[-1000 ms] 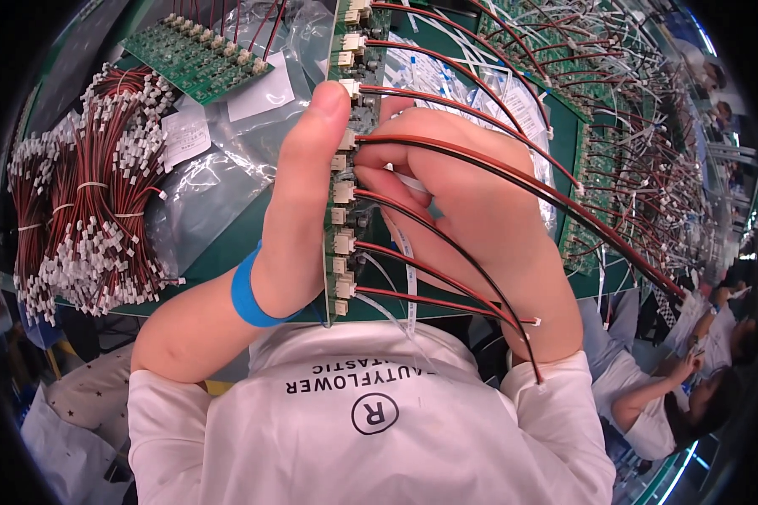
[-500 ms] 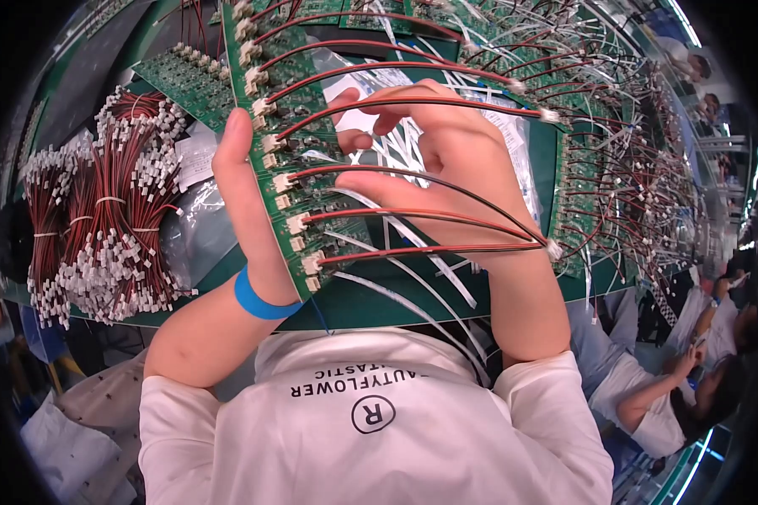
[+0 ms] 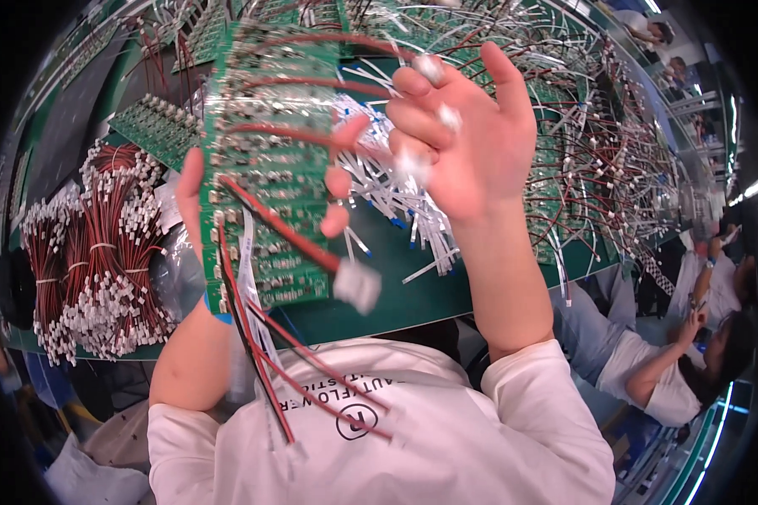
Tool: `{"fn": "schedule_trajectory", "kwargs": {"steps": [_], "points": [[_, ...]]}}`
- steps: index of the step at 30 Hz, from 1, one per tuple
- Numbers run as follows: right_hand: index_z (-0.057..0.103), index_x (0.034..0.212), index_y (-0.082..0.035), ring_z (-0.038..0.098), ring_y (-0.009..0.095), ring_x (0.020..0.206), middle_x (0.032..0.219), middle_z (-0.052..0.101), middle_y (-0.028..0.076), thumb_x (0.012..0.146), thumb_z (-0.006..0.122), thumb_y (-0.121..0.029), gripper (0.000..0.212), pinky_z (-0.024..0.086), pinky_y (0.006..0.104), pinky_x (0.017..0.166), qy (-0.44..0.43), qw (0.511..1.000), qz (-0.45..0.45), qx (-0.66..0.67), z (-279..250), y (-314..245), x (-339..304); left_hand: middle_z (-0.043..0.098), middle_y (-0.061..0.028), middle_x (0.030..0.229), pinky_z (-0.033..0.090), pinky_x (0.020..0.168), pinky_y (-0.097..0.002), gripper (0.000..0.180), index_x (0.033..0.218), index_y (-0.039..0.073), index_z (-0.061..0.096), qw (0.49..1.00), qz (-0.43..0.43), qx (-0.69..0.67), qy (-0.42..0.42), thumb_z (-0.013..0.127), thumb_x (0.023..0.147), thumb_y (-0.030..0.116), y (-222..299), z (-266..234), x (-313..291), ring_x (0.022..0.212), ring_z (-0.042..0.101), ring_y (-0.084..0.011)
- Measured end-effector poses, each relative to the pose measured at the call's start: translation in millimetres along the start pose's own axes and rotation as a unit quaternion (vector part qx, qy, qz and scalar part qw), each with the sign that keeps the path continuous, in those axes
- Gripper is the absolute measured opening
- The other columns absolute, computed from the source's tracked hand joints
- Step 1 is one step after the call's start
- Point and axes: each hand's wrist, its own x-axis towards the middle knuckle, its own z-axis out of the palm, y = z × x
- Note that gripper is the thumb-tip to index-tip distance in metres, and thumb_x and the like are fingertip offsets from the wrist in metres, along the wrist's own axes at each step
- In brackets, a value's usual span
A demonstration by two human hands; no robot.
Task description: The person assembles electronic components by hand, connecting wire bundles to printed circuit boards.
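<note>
My left hand point(image 3: 191, 195) grips a green circuit board panel point(image 3: 286, 202) from behind, thumb at its left edge and fingertips around its right edge. Red-and-black cables with white plugs hang from the panel's left side; several swing, blurred, across it. One white plug point(image 3: 356, 286) dangles in front of the lower right corner. A pale flat strip cable point(image 3: 248, 252) also hangs down over the panel. To its right my right hand point(image 3: 480, 139) is raised palm toward me, thumb stretched up and fingers loosely curled. Blurred white plugs lie in front of those fingers, which appear not to grip them.
Bundles of red-and-black cables with white plugs point(image 3: 101, 261) lie at the left, beside a clear plastic bag point(image 3: 177, 261). White strip cables point(image 3: 396, 185) are strewn on the green table point(image 3: 379, 299). Wired boards point(image 3: 556, 177) cover the right side. Another person point(image 3: 648, 362) sits further right.
The panel has turned to show its face more fully and moved left. My right hand has withdrawn from among the cables and turned palm up. Several cables now swing or hang toward me.
</note>
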Motion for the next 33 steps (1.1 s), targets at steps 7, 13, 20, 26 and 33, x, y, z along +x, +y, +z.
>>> {"fn": "schedule_trajectory", "kwargs": {"steps": [7, 13, 20, 26, 33], "points": [[0.051, 0.096, -0.001, 0.037, 0.016, 0.061, 0.082, 0.044, 0.008, 0.088, 0.038, -0.041, 0.043, 0.030, 0.0288, 0.052, -0.153, 0.982, -0.005, 0.109, -12.8, 2.4, -0.3, 0.053, -0.0332, 0.101, 0.051, 0.070, -0.0452, 0.078, 0.122, -0.006, 0.038, 0.997, -0.007, 0.024, 0.072, 0.032, 0.080, 0.059, -18.2, -14.5, -0.6, 0.084, 0.058, -0.0400], [0.050, 0.100, 0.002, 0.053, 0.027, 0.088, 0.098, 0.051, 0.015, 0.088, 0.033, -0.047, 0.053, 0.042, 0.0357, 0.076, 0.019, 0.982, -0.170, -0.079, 4.9, 10.6, 2.1, 0.051, -0.0321, 0.105, 0.048, 0.067, -0.0450, 0.077, 0.123, -0.004, 0.038, 0.994, 0.019, -0.039, 0.102, 0.032, 0.080, 0.059, -11.2, -11.1, -0.7, 0.083, 0.057, -0.0372], [0.051, 0.109, 0.007, 0.061, 0.024, 0.080, 0.101, 0.059, 0.016, 0.084, 0.052, -0.008, 0.029, 0.050, 0.0352, 0.070, -0.036, 0.923, -0.018, -0.384, 5.6, 14.1, -6.5, 0.055, -0.0230, 0.095, 0.045, 0.061, -0.0395, 0.068, 0.119, -0.001, 0.044, 0.994, 0.047, -0.012, 0.098, 0.031, 0.082, 0.055, -5.2, -1.6, 3.8, 0.072, 0.051, -0.0300], [0.058, 0.098, 0.008, 0.061, 0.019, 0.054, 0.084, 0.060, 0.013, 0.080, 0.059, -0.002, 0.021, 0.051, 0.0294, 0.047, -0.029, 0.927, -0.019, -0.374, 24.8, 21.0, -11.6, 0.056, -0.0239, 0.094, 0.046, 0.063, -0.0385, 0.071, 0.118, -0.003, 0.043, 0.996, 0.057, -0.005, 0.064, 0.027, 0.083, 0.056, -10.6, -4.4, 4.4, 0.073, 0.054, -0.0304], [0.057, 0.096, 0.008, 0.062, 0.018, 0.061, 0.087, 0.062, 0.014, 0.081, 0.057, -0.001, 0.017, 0.051, 0.0274, 0.057, -0.033, 0.924, -0.139, -0.355, 10.1, 26.1, -8.2, 0.057, -0.0234, 0.093, 0.050, 0.062, -0.0397, 0.073, 0.119, -0.003, 0.043, 0.989, 0.102, -0.006, 0.107, 0.027, 0.082, 0.058, -11.5, 2.8, 4.0, 0.073, 0.058, -0.0318]]}}
